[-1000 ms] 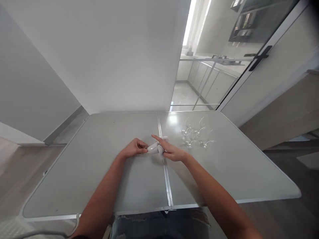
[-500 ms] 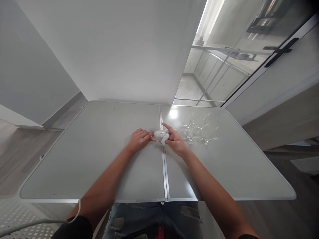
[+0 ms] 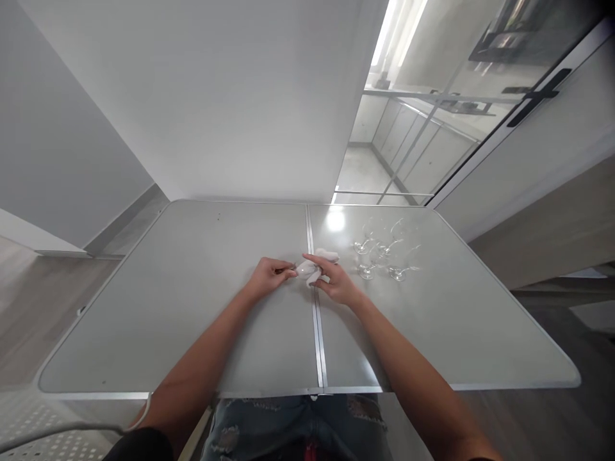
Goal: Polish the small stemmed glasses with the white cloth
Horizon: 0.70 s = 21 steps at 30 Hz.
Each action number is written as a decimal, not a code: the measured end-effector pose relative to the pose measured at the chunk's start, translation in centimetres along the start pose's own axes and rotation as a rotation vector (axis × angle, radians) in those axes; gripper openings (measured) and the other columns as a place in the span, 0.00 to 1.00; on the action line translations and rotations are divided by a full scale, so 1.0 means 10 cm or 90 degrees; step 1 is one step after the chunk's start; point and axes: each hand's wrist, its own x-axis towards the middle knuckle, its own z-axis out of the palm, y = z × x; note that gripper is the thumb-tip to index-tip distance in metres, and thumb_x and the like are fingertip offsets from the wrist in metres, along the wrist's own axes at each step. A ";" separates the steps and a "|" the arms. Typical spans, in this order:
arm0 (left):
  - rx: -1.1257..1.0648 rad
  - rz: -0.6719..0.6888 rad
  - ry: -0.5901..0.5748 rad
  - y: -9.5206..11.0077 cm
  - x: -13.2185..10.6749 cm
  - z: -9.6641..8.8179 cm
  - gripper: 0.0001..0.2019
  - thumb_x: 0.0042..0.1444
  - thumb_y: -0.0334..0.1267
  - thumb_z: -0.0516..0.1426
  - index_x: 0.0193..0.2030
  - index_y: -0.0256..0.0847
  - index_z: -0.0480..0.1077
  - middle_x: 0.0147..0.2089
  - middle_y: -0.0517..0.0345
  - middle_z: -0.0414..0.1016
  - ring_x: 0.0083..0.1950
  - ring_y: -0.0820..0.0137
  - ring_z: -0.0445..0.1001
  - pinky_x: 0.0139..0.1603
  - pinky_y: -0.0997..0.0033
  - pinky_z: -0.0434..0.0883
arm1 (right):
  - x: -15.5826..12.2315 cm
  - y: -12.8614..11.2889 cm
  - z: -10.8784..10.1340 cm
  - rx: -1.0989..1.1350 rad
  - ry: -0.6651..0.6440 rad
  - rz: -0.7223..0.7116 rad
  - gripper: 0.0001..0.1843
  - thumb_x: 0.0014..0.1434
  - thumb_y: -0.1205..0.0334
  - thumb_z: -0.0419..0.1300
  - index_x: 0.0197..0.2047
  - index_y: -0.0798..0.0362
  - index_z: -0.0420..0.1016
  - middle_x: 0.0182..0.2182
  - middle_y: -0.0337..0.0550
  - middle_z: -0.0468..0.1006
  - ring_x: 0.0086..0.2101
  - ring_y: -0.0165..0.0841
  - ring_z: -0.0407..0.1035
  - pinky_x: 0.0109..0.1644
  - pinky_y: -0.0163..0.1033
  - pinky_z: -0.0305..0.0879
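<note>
Near the table's middle seam, my left hand [image 3: 273,276] pinches one end of a small clear stemmed glass [image 3: 303,269], which lies on its side in the air with its bowl toward the right. My right hand [image 3: 337,279] grips a white cloth [image 3: 328,255] that is bunched against the bowl. The right index finger stretches over the top of the cloth, and part of the bowl is hidden under fingers and cloth. Right of my right hand, several clear stemmed glasses [image 3: 396,273] stand upright on their feet in a cluster.
The pale grey folding table [image 3: 158,320] has a metal edge and a metal centre seam [image 3: 318,333]. A white wall [image 3: 250,128] rises behind it, and a glass sliding door [image 3: 398,147] is at the back right. A cable [image 3: 67,428] crosses at lower left.
The cloth has shifted around the bowl, with more of it showing above my right hand. My right index finger has lowered and swung left over the glass. The left hand's grip has changed slightly.
</note>
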 end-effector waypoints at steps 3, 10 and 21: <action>0.180 0.142 0.102 -0.11 0.01 0.07 0.19 0.60 0.56 0.60 0.42 0.42 0.81 0.30 0.53 0.79 0.29 0.72 0.72 0.35 0.71 0.68 | 0.05 -0.01 0.06 0.209 0.066 0.101 0.39 0.60 0.55 0.66 0.72 0.47 0.58 0.38 0.41 0.77 0.34 0.32 0.70 0.44 0.38 0.70; 0.206 0.142 0.096 -0.01 -0.01 0.12 0.13 0.61 0.47 0.61 0.44 0.41 0.81 0.29 0.54 0.80 0.27 0.72 0.71 0.33 0.71 0.66 | 0.05 0.00 0.01 0.180 0.087 0.069 0.40 0.64 0.50 0.61 0.74 0.49 0.52 0.37 0.41 0.77 0.36 0.33 0.70 0.45 0.39 0.69; -0.411 -0.309 -0.245 0.15 0.01 -0.08 0.22 0.53 0.54 0.65 0.26 0.33 0.75 0.21 0.59 0.63 0.18 0.81 0.50 0.18 0.74 0.47 | -0.06 -0.08 -0.18 -0.189 -0.100 -0.106 0.34 0.65 0.58 0.60 0.72 0.42 0.58 0.40 0.43 0.80 0.40 0.38 0.71 0.52 0.44 0.68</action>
